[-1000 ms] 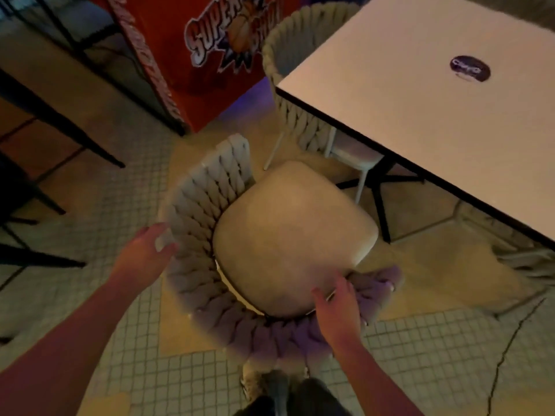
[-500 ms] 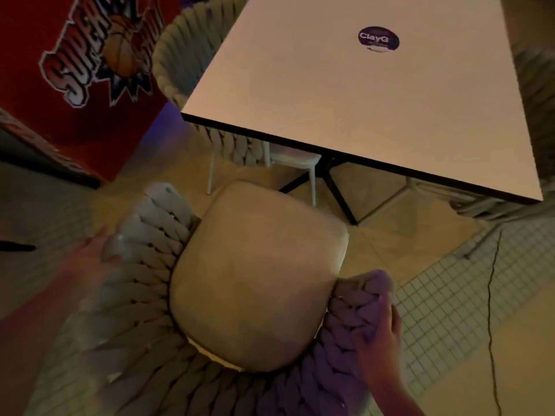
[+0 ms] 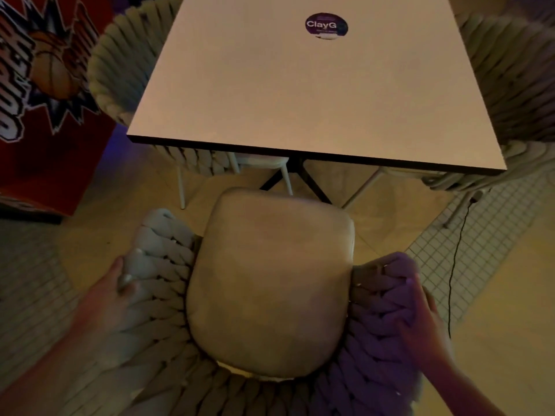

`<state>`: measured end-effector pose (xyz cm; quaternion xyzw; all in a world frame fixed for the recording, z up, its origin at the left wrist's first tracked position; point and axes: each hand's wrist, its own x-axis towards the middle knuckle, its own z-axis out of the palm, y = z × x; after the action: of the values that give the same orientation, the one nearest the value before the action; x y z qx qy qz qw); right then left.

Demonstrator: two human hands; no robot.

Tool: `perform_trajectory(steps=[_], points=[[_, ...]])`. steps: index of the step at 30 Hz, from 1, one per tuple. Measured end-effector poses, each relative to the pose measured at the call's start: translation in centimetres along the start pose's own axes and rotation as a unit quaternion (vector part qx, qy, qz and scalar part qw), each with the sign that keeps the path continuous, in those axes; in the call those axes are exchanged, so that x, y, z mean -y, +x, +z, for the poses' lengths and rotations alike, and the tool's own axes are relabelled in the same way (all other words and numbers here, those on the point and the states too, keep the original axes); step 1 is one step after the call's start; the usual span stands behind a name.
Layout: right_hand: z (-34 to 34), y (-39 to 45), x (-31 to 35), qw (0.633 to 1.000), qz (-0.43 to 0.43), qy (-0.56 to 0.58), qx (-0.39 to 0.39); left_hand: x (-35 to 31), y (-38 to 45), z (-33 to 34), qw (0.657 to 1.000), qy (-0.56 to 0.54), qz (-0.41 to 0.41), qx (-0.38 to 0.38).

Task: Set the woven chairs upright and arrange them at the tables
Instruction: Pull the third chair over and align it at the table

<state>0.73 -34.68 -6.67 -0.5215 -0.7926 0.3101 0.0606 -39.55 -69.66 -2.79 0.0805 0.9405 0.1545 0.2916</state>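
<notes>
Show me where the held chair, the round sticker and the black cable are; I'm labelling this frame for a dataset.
woven chair [image 3: 270, 283]: head view, middle of its seat cushion.
round sticker [image 3: 326, 25]: head view, centre of the purple disc on the tabletop.
black cable [image 3: 455, 262]: head view, midway along its run down the tiled floor.

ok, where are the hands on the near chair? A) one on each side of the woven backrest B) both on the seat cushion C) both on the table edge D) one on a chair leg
A: the left hand and right hand each grip a side of the woven chair, clear of its seat cushion.
</notes>
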Motion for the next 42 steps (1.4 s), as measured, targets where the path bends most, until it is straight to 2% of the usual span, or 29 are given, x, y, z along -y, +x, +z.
perform_trajectory(steps=[4,12,20,33,42], points=[[-2.4,3.8,-2.0,0.999,0.006,-0.03,0.016,-4.2,-1.7,2.1,1.0,-0.011,-0.009,-0.005],[-3.9,8.5,-3.2,0.999,-0.026,-0.023,0.025,-7.3,-1.2,3.5,1.0,-0.009,-0.025,-0.013],[-4.8,11.2,-4.0,0.998,-0.055,-0.029,0.028,-8.2,-1.1,4.6,0.999,0.018,-0.024,-0.033],[-6.0,13.7,-4.6,0.997,-0.044,-0.044,0.036,-9.9,0.5,5.2,0.999,-0.041,-0.001,-0.028],[-6.1,13.8,-4.7,0.997,-0.046,-0.048,0.035,-10.1,0.8,5.5,0.999,-0.039,-0.006,-0.035]])
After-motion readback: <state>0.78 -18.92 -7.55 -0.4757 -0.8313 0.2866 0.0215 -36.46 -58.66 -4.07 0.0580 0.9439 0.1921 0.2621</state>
